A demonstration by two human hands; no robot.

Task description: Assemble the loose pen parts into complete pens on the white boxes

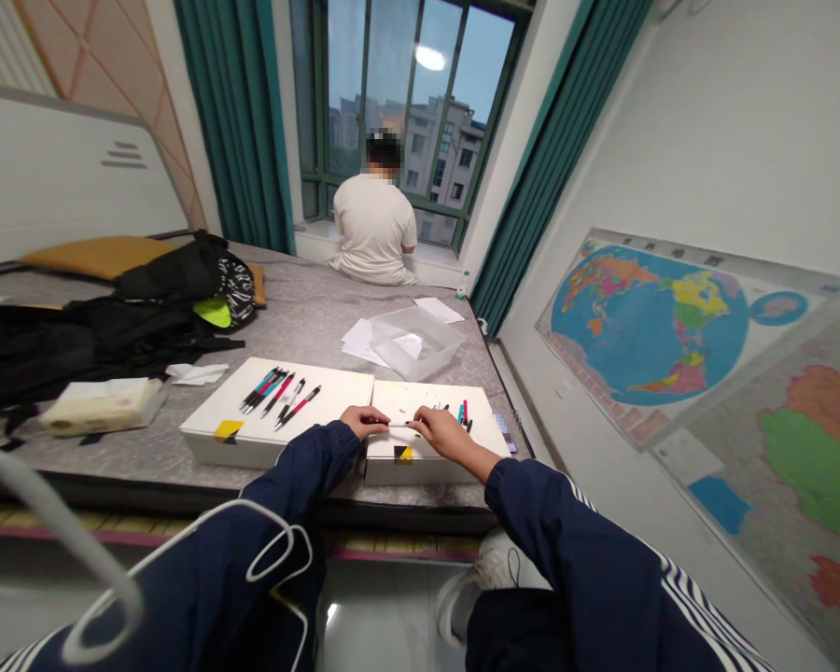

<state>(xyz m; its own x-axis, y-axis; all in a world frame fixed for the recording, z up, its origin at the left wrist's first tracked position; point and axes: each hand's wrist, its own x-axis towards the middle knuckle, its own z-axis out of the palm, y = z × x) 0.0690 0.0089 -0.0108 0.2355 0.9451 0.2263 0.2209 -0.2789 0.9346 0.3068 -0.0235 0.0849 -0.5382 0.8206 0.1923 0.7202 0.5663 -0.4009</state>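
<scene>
Over the right white box point(427, 469), my left hand point(366, 422) and my right hand point(442, 431) face each other, fingers pinched. Between them runs a thin white pen part point(399, 426); a dark piece is at my left fingertips and a dark tip at my right fingertips. Small loose parts lie on the box behind my hands, and red and teal pen pieces point(465, 412) lie right of my right hand. Several assembled pens point(277, 394) rest on the left white box point(217, 450), in teal, red, black and white.
Beyond the boxes are a translucent bin point(416, 343) and papers point(361, 342). A tissue pack point(105, 406) and black bags point(98, 327) lie left. A person point(374, 224) sits by the window, back turned. A white cable point(252, 523) crosses my left sleeve.
</scene>
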